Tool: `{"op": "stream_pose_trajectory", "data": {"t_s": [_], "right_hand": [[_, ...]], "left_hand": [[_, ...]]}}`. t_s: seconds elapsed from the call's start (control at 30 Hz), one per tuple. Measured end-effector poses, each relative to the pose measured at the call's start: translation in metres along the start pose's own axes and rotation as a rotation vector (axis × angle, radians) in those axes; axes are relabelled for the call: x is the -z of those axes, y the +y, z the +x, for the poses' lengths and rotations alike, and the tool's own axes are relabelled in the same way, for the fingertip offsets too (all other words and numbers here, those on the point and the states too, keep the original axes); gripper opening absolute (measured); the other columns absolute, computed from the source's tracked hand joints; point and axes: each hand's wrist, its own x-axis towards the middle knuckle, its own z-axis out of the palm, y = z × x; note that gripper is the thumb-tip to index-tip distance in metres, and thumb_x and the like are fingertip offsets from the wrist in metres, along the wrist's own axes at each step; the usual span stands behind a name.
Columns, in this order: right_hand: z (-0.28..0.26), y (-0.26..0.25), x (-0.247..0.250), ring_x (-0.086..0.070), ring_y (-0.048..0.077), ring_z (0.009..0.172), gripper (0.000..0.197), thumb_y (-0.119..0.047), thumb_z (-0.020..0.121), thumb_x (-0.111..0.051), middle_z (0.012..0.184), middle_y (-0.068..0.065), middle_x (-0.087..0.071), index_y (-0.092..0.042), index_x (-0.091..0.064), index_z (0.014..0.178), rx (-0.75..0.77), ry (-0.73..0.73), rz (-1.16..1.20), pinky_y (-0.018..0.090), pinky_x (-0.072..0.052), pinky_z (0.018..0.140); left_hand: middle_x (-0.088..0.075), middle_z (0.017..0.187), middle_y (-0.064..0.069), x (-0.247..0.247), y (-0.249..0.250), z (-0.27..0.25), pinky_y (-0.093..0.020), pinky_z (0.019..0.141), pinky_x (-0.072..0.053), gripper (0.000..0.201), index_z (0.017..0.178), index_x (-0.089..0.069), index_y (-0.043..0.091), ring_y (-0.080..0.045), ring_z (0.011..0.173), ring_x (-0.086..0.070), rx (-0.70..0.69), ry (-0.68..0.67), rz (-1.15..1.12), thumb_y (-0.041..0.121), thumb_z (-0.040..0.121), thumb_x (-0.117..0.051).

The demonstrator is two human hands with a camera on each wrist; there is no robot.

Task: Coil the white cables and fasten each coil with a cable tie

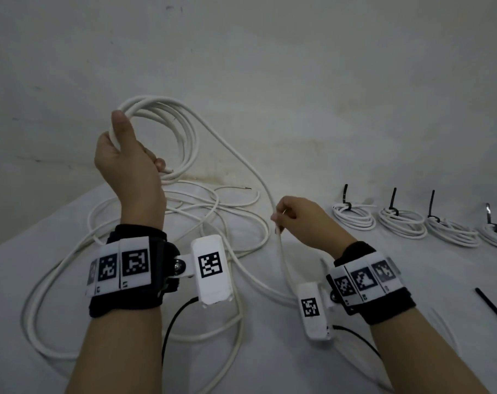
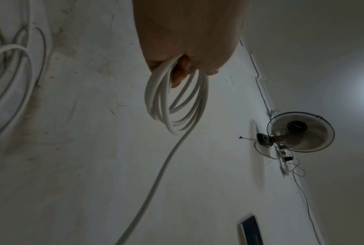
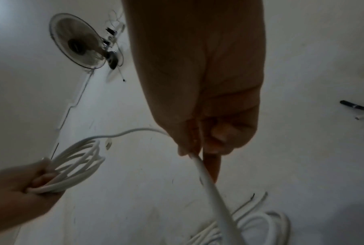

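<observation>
Up in the left hand (image 1: 128, 155) sits the half-wound coil (image 1: 167, 132), fingers wrapped round its loops; the right hand (image 1: 304, 223) pinches the trailing white cable (image 1: 241, 155) below. Looks springy and light — I'd grip where the loops bunch, or they'll fan out.

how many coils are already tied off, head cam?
4, in a row along the table's far right: first tied coil, second, third, and fourth, cut by the frame edge. More may lie beyond it.
</observation>
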Motion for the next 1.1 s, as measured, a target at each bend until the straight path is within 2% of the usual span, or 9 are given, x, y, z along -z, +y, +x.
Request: {"op": "stream_pose_trajectory", "data": {"t_s": [0.13, 0.3, 0.43, 0.57, 0.67, 0.77, 0.83, 0.93, 1.1], "right_hand": [[0.000, -0.007, 0.010, -0.059, 0.019, 0.045, 0.015, -0.014, 0.102, -0.041, 0.076, 0.021, -0.066, -0.008, -0.041, 0.089, -0.169, 0.057, 0.516, 0.028, -0.054, 0.045], [0.005, -0.013, 0.032, -0.069, 0.018, 0.063, 0.011, -0.013, 0.103, -0.036, 0.088, 0.016, -0.061, -0.011, -0.038, 0.093, 0.036, 0.375, 0.766, 0.029, -0.059, 0.063], [0.005, -0.005, 0.039, -0.071, 0.018, 0.079, 0.012, -0.017, 0.103, -0.039, 0.097, 0.009, -0.062, -0.020, -0.038, 0.092, 0.144, 0.513, 0.664, 0.027, -0.058, 0.072], [0.000, 0.001, 0.048, -0.069, 0.019, 0.073, 0.015, -0.016, 0.102, -0.039, 0.090, 0.005, -0.061, -0.027, -0.042, 0.092, 0.230, 0.639, 0.487, 0.030, -0.058, 0.071], [-0.006, 0.007, 0.061, -0.060, 0.020, 0.066, 0.012, -0.010, 0.101, -0.039, 0.080, 0.003, -0.061, -0.014, -0.051, 0.102, 0.330, 0.744, 0.112, 0.030, -0.051, 0.058], [-0.015, 0.023, 0.071, -0.056, 0.025, 0.072, 0.022, -0.007, 0.096, -0.042, 0.079, 0.006, -0.063, -0.011, -0.054, 0.114, 0.345, 0.744, -0.278, 0.031, -0.043, 0.059], [-0.023, 0.032, 0.074, -0.057, 0.025, 0.071, 0.039, 0.003, 0.092, -0.043, 0.083, 0.007, -0.059, -0.016, -0.051, 0.126, 0.386, 0.669, -0.294, 0.035, -0.050, 0.064], [-0.030, 0.035, 0.075, -0.062, 0.018, 0.073, 0.065, 0.015, 0.087, -0.038, 0.099, 0.004, -0.051, -0.023, -0.039, 0.140, 0.382, 0.575, -0.157, 0.024, -0.049, 0.068], [-0.029, 0.015, 0.079, -0.050, 0.014, 0.070, 0.043, -0.002, 0.095, -0.044, 0.098, 0.004, -0.051, -0.015, -0.046, 0.136, 0.520, 0.659, -0.142, 0.010, -0.040, 0.066]], "left_hand": [[-0.030, 0.040, 0.013, -0.004, -0.006, -0.004, -0.022, 0.041, -0.033, 0.038, 0.069, -0.037, 0.016, -0.008, 0.040, -0.028, 0.064, -0.031, -0.011, 0.036, 0.099, -0.045], [-0.028, 0.042, 0.011, -0.008, -0.007, -0.005, -0.022, 0.041, -0.032, 0.039, 0.069, -0.035, 0.016, -0.007, 0.041, -0.027, 0.082, -0.058, -0.034, 0.037, 0.100, -0.044], [-0.028, 0.043, 0.011, -0.012, -0.007, -0.007, -0.022, 0.041, -0.031, 0.039, 0.068, -0.035, 0.016, -0.008, 0.041, -0.026, 0.093, -0.074, -0.043, 0.037, 0.100, -0.043], [-0.028, 0.043, 0.011, -0.012, -0.010, -0.007, -0.022, 0.041, -0.032, 0.038, 0.069, -0.035, 0.016, -0.008, 0.041, -0.026, 0.105, -0.072, -0.023, 0.036, 0.099, -0.044], [-0.030, 0.042, 0.011, -0.013, -0.013, -0.009, -0.022, 0.040, -0.033, 0.038, 0.068, -0.036, 0.016, -0.008, 0.040, -0.028, 0.118, -0.063, -0.008, 0.036, 0.099, -0.045], [-0.031, 0.046, 0.008, -0.016, -0.014, -0.012, -0.022, 0.041, -0.034, 0.037, 0.069, -0.037, 0.015, -0.008, 0.040, -0.030, 0.135, -0.044, -0.004, 0.035, 0.099, -0.046], [-0.032, 0.045, 0.009, -0.018, -0.016, -0.015, -0.022, 0.041, -0.034, 0.037, 0.069, -0.037, 0.016, -0.007, 0.039, -0.030, 0.139, -0.048, 0.005, 0.035, 0.099, -0.047], [-0.032, 0.038, 0.015, -0.023, -0.020, -0.022, -0.021, 0.040, -0.034, 0.036, 0.069, -0.039, 0.017, -0.006, 0.037, -0.031, 0.145, -0.077, 0.032, 0.035, 0.099, -0.046], [-0.031, 0.036, 0.015, -0.032, -0.022, -0.034, -0.021, 0.039, -0.034, 0.035, 0.070, -0.040, 0.017, -0.006, 0.036, -0.030, 0.178, -0.137, 0.036, 0.034, 0.100, -0.045]]}}
